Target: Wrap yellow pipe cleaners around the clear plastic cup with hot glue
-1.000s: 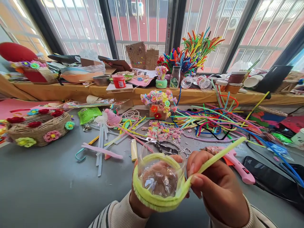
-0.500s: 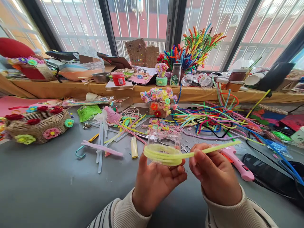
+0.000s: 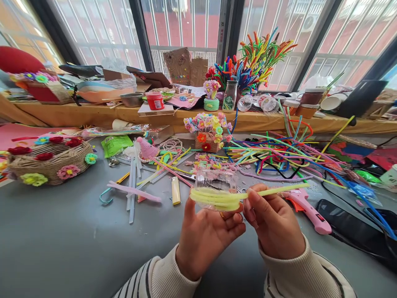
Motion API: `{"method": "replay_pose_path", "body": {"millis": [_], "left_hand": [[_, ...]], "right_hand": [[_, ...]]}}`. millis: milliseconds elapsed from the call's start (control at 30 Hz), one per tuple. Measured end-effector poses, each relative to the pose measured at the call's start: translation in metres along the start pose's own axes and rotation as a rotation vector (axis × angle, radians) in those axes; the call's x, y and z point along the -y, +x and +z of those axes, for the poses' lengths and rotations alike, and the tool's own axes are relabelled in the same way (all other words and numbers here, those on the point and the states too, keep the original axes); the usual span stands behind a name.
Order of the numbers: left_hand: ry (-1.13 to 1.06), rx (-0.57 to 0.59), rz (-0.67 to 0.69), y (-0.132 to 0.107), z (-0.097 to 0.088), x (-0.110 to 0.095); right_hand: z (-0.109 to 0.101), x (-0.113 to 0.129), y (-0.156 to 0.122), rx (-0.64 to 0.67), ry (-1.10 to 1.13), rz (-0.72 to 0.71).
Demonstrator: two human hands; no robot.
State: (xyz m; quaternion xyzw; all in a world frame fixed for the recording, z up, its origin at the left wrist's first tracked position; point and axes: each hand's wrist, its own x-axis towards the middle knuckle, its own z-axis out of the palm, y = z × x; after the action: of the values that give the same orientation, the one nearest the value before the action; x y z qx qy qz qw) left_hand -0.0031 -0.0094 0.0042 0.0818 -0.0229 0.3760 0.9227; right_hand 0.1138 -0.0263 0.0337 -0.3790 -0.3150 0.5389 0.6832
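A clear jar [image 3: 215, 180] sits in my left hand [image 3: 207, 231], whose fingers and thumb close round its lower part. Several turns of a pale yellow-green pipe cleaner [image 3: 214, 199] wrap the jar's lower wall. Between thumb and forefinger, my right hand [image 3: 273, 221] pinches the pipe cleaner just right of the jar, and its straight free end points out to the right. A pink glue gun [image 3: 310, 211] lies on the table beyond my right hand. Behind the jar, scissors are mostly hidden.
A yellow lighter [image 3: 175, 191] and clear glue sticks [image 3: 131, 194] lie left of the jar. A twine basket with flowers [image 3: 51, 163] stands far left. Loose colourful pipe cleaners [image 3: 273, 155] are heaped at the back right. A black phone-like object [image 3: 344, 219] lies at right.
My right hand has come slightly left, nearer the jar, with its pinch closer along the pipe cleaner. The jar is tilted a little differently in my left hand.
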Motion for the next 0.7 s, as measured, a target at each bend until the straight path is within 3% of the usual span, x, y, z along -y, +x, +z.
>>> {"method": "replay_pose_path", "body": {"millis": [367,600,700], "left_hand": [[0.102,-0.044,0.065,-0.002,0.001,-0.003],[0.275,-0.126,0.189,-0.001,0.007,-0.013],[0.347,-0.189,0.209,-0.001,0.010,-0.020]], "right_hand": [[-0.002,-0.001,-0.001,0.103,-0.022,0.045],[-0.009,-0.006,0.009,0.117,-0.015,0.201],[-0.017,-0.002,0.014,0.200,-0.098,0.289]]}}
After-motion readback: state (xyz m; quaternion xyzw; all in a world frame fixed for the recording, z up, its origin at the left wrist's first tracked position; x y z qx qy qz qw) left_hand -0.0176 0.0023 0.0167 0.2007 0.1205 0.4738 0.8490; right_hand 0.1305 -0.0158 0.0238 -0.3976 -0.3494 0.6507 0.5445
